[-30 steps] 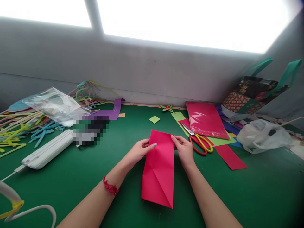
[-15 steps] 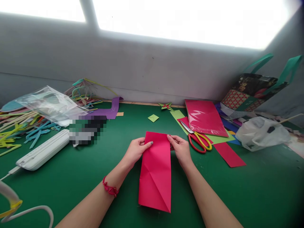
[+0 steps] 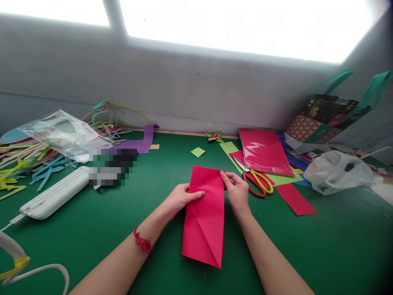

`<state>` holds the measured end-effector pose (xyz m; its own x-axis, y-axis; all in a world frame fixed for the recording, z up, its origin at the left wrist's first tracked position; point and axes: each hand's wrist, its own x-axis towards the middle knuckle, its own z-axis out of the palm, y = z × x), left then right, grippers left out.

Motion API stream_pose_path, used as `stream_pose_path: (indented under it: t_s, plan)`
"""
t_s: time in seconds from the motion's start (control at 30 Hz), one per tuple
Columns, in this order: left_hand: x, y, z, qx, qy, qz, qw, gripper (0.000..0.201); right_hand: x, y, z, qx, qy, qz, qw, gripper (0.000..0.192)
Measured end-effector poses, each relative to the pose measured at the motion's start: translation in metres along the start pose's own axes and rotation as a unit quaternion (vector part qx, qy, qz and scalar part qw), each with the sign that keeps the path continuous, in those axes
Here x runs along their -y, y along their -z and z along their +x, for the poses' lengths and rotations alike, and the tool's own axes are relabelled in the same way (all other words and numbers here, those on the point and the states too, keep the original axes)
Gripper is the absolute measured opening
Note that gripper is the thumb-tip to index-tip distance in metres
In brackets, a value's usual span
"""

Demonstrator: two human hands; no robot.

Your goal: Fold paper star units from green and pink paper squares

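Observation:
A folded sheet of red paper (image 3: 205, 221) is held up between both hands, with diagonal creases across its lower half. My left hand (image 3: 181, 197) grips its left edge, the thumb lying flat on the front and the fingers hidden behind. At the upper right corner, my right hand (image 3: 236, 188) pinches the paper between thumb and fingers. Scissors (image 3: 256, 181) with one red and one yellow handle lie just beyond my right hand. Farther back are a small folded green paper square (image 3: 198, 152) and a green and red paper star (image 3: 215, 137).
A plastic-wrapped pack of red paper (image 3: 264, 149) and a red strip (image 3: 296, 199) lie to the right, near a white plastic bag (image 3: 336, 170) and a patterned bag (image 3: 322, 119). On the left are a white power strip (image 3: 57, 192), pipe cleaners (image 3: 50, 170) and purple paper (image 3: 144, 141).
Both hands have shifted the red paper slightly right and up. The left thumb reaches a little farther across and lower on the sheet.

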<state>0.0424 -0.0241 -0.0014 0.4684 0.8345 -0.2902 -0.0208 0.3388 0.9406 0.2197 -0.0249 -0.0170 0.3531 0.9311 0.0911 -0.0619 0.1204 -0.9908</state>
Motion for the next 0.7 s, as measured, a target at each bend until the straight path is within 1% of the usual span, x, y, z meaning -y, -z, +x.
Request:
stream_pose_path:
  t_s: [0.07, 0.17, 0.27, 0.33, 0.4, 0.5, 0.57, 0.63, 0.7]
  plan:
    - [0.0021, 0.0003, 0.0008, -0.013, -0.004, 0.033, 0.999, 0.039, 0.0008, -0.0004, -0.0005, -0.004, 0.003, -0.006, 1.000, 0.029]
    - [0.0056, 0.0013, 0.0038, -0.043, -0.031, 0.072, 0.996, 0.035, 0.0011, -0.0013, -0.0013, 0.004, 0.001, -0.006, 1.000, 0.029]
    - [0.0078, 0.0010, 0.0064, -0.064, -0.047, 0.084, 0.993, 0.034, 0.0000, -0.0010, -0.0013, 0.006, 0.003, -0.002, 1.000, 0.028]
    - [0.0080, 0.0000, 0.0064, -0.059, -0.047, 0.076, 0.994, 0.034, -0.0011, 0.0000, -0.0006, 0.001, 0.004, -0.001, 1.000, 0.027]
    - [0.0071, -0.0009, 0.0047, -0.039, -0.034, 0.061, 0.997, 0.035, -0.0021, 0.0013, 0.0007, -0.003, 0.004, 0.000, 1.000, 0.027]
    - [0.0056, -0.0010, 0.0012, 0.007, 0.006, 0.026, 1.000, 0.038, -0.0024, 0.0032, 0.0033, -0.023, 0.009, 0.004, 1.000, 0.027]
    - [0.0054, -0.0002, -0.0002, 0.023, 0.032, 0.011, 0.999, 0.039, -0.0019, 0.0040, 0.0047, -0.042, 0.015, 0.003, 0.999, 0.030]
    - [0.0058, 0.0007, -0.0002, 0.014, 0.043, 0.017, 0.999, 0.040, -0.0013, 0.0044, 0.0055, -0.052, 0.019, -0.001, 0.998, 0.031]
    - [0.0064, 0.0013, 0.0006, -0.002, 0.037, 0.033, 0.999, 0.039, -0.0009, 0.0046, 0.0057, -0.052, 0.019, -0.004, 0.998, 0.030]
